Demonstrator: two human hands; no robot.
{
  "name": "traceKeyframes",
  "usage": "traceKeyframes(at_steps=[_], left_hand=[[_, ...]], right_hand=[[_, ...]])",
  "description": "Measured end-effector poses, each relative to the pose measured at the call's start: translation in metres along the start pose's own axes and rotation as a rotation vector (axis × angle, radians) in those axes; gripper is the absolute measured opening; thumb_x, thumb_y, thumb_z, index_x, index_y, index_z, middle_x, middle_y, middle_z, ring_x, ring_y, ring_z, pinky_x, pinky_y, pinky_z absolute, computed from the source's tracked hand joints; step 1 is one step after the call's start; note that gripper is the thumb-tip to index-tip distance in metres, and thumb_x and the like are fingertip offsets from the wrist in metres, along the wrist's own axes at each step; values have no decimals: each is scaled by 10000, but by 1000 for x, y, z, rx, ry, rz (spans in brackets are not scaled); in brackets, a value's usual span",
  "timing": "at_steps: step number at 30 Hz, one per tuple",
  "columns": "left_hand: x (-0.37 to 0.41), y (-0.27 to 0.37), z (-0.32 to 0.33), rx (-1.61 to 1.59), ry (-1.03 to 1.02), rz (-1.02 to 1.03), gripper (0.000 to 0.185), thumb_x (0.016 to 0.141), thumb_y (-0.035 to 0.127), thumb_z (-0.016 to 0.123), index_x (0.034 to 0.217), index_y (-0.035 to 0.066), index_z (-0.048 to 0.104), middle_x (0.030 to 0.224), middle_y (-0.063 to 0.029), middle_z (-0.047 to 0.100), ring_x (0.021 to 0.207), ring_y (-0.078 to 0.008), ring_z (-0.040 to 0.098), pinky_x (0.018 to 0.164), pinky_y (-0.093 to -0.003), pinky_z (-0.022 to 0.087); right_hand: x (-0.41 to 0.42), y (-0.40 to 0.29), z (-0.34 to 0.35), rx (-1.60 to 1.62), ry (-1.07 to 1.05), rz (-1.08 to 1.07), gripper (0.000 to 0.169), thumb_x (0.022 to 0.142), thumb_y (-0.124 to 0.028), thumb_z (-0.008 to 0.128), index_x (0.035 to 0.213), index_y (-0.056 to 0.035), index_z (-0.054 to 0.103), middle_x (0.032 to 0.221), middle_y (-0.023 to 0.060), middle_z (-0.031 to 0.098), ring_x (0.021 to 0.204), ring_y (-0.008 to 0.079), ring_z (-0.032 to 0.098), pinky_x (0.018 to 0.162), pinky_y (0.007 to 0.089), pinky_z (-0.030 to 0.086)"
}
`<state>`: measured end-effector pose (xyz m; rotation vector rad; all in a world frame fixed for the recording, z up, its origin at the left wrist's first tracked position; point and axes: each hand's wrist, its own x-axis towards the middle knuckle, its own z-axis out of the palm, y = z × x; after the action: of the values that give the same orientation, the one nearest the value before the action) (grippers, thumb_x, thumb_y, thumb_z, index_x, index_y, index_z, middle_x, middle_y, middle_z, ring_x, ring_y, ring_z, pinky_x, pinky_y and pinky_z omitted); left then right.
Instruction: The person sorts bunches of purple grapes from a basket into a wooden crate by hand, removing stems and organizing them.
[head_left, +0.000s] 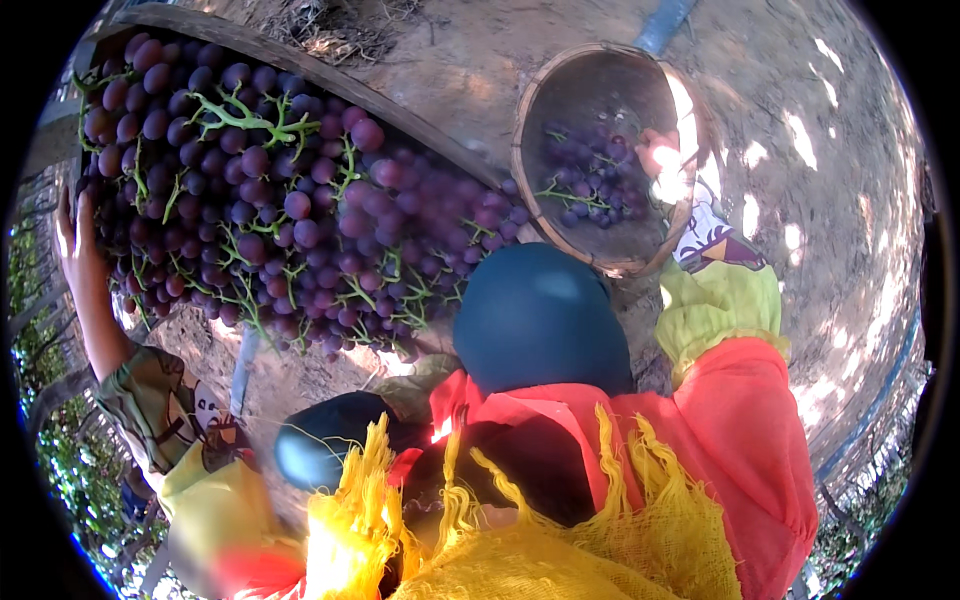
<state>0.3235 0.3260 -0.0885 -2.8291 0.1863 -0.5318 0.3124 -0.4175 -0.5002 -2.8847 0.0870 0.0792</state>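
A big mass of dark purple grapes (255, 161) with green stems fills the left and middle, close to me. My left hand (79, 244) lies along its left side, two fingers visibly apart, and appears to touch the outer grapes. Over on the right, a round basket (523, 112) with a pale rim stands on the soil. A few grape bunches (600, 184) lie inside it. My right hand (661, 159) reaches across the basket's right rim, fingers inside near the wall. Glare and shadow hide whether it grips the rim or a bunch.
A wooden plank (330, 71) borders the far side of the grapes. My knee (540, 319) in dark blue cloth is between the grapes and the basket. A blue-grey pipe (667, 22) lies behind the basket. Yellow fringed cloth (570, 551) hangs below me. Leaves (45, 322) are at left.
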Motion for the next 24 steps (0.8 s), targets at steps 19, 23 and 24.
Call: traceKeyframes(at_steps=[19,23,24], left_hand=[[-85,52,-63,-279,437,-470,298,891,152,619,1170,47,614,1168,-120,599,1077,-245,578,929,-340,449],[-120,29,-67,-333,503,-613,306,884,148,615,1174,48,608,1148,-130,597,1069,-257,568,918,-351,452],[-130,23,-56,-500,563,-666,321,888,168,617,1185,48,599,1169,-126,592,1074,-251,566,914,-353,453]], right_hand=[[-36,29,17,770,42,365,234,837,-146,547,1042,-39,584,976,143,603,905,288,604,767,392,518],[-31,35,-18,1175,80,650,270,861,-174,534,1079,-21,576,1017,146,610,937,284,608,791,390,530],[-32,40,-33,1285,117,724,279,867,-180,530,1089,-16,575,1027,147,612,946,283,609,797,389,533]])
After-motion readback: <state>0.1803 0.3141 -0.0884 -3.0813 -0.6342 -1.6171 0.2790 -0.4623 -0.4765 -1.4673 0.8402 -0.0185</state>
